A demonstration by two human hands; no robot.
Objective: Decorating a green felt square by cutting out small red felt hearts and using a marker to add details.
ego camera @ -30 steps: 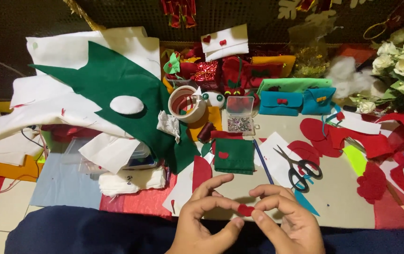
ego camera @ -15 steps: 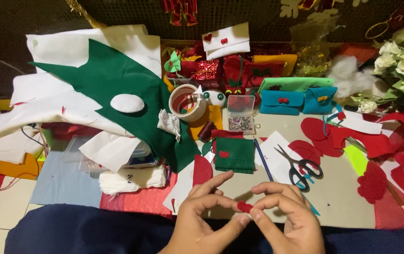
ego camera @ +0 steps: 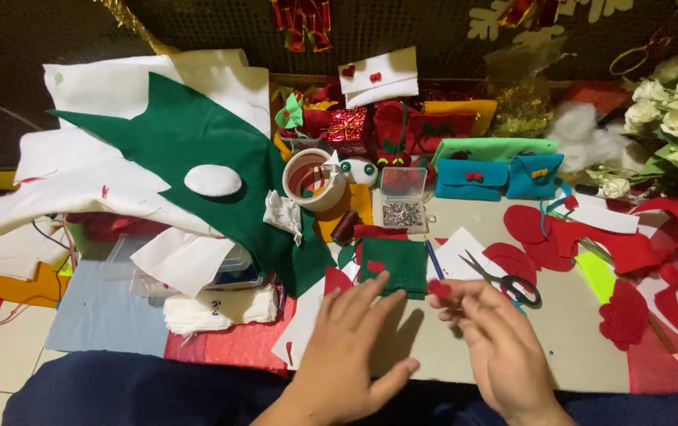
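My right hand (ego camera: 497,347) pinches a tiny red felt piece (ego camera: 439,289) between thumb and fingertips, just right of a small green felt pouch (ego camera: 393,267) that bears a little red heart. My left hand (ego camera: 347,347) is flat and spread on the beige work board (ego camera: 576,347), fingertips at the pouch's lower edge, holding nothing. Black-handled scissors (ego camera: 505,278) lie just beyond my right hand.
A large green felt sheet (ego camera: 197,150) lies over white felt at the left. A tape roll (ego camera: 311,179), a clear bead box (ego camera: 404,199), blue pouches (ego camera: 497,177), red felt cutouts (ego camera: 591,237) and white flowers (ego camera: 670,126) crowd the back and right.
My hands have come apart: the left let go and spread flat near the green pouch, while the right lifted the small red piece up toward the pouch.
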